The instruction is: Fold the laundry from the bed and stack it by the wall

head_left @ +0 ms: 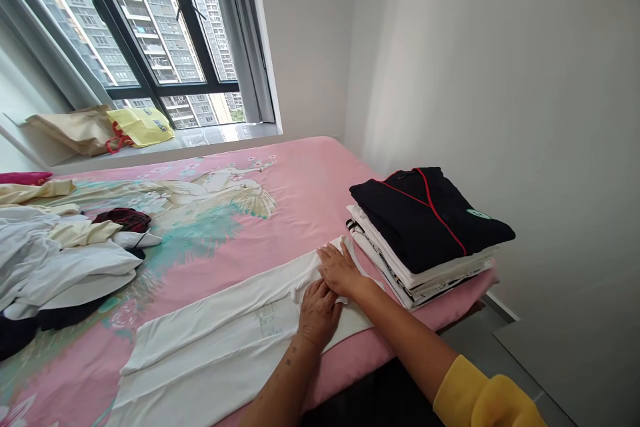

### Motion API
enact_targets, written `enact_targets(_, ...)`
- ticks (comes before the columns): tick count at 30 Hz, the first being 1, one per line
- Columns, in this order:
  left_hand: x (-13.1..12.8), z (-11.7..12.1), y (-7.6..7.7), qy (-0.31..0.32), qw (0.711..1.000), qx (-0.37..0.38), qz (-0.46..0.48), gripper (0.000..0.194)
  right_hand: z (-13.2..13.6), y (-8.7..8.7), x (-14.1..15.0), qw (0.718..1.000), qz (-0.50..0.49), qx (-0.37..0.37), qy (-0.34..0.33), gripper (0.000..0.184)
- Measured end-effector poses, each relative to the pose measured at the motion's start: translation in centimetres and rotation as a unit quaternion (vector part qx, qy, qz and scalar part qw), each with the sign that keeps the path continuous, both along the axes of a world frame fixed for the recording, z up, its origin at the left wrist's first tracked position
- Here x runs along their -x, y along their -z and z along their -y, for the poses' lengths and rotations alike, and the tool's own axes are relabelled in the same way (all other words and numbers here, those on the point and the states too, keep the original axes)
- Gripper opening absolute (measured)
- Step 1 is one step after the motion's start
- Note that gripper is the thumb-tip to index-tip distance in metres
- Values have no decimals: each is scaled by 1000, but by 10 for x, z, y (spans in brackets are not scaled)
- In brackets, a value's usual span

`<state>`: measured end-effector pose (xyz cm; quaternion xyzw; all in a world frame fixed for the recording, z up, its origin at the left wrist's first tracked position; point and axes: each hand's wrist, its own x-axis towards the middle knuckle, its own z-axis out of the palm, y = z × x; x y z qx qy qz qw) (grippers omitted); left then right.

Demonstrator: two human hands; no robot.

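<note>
A white garment [210, 340] lies folded lengthwise into a long strip across the near edge of the pink bed. My left hand [318, 312] rests flat on its right end, fingers stretched out. My right hand [340, 269] lies flat just beyond it, pressing the same end of the cloth near the folded edge. A yellow sleeve [480, 397] covers my right forearm. To the right of both hands stands a stack of folded clothes [425, 240], with a black garment with red piping on top.
A pile of unfolded white, cream and dark clothes [60, 260] lies at the left of the bed. The pink bedsheet [280, 200] has a bird print. Bags [115, 127] sit on the windowsill. A white wall is close on the right.
</note>
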<state>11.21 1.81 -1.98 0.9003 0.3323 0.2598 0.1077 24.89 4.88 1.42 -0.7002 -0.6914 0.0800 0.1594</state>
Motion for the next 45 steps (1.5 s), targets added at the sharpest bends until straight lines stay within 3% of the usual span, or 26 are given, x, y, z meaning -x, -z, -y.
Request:
enact_targets(2, 0, 0, 1, -1, 1000, -13, 0, 40, -1, 9, 0, 998, 13, 51, 44, 54)
enact_targets(5, 1, 0, 4, -3, 1000, -30, -9, 43, -7, 23, -12, 992, 14, 73, 106, 65)
enact_targets(9, 1, 0, 6, -11, 999, -37, -14, 41, -16, 35, -25, 989, 9, 102, 110, 74)
enact_targets(20, 0, 1, 1, -16, 1000, -5, -23, 40, -24, 46, -32, 985, 14, 115, 124, 75)
enact_targets(25, -3, 21, -8, -44, 995, 57, -74, 46, -22, 44, -28, 984, 25, 124, 124, 74)
enact_targets(29, -1, 35, -32, 0, 987, 120, -106, 44, -21, 35, -27, 982, 31, 138, 126, 73)
enact_targets(31, 4, 30, -46, 11, 988, 118, -102, 39, -21, 26, -24, 980, 36, 149, 130, 74)
enact_targets(34, 14, 10, -55, -69, 988, 78, -112, 44, -19, 11, -7, 981, 53, 135, 128, 70)
enact_targets(36, 22, -2, -48, -142, 976, 79, -144, 47, -13, 9, 13, 987, 64, 107, 104, 64)
enact_targets(39, 36, -6, -26, -199, 960, 106, -165, 55, 1, 24, 41, 990, 68, 103, 68, 61)
enact_targets(42, 46, 0, -10, -194, 964, 108, -144, 60, 11, 50, 52, 989, 89, 88, 83, 63)
enact_targets(45, 56, 4, -12, -154, 967, 145, -141, 63, 12, 68, 52, 990, 100, 64, 80, 69)
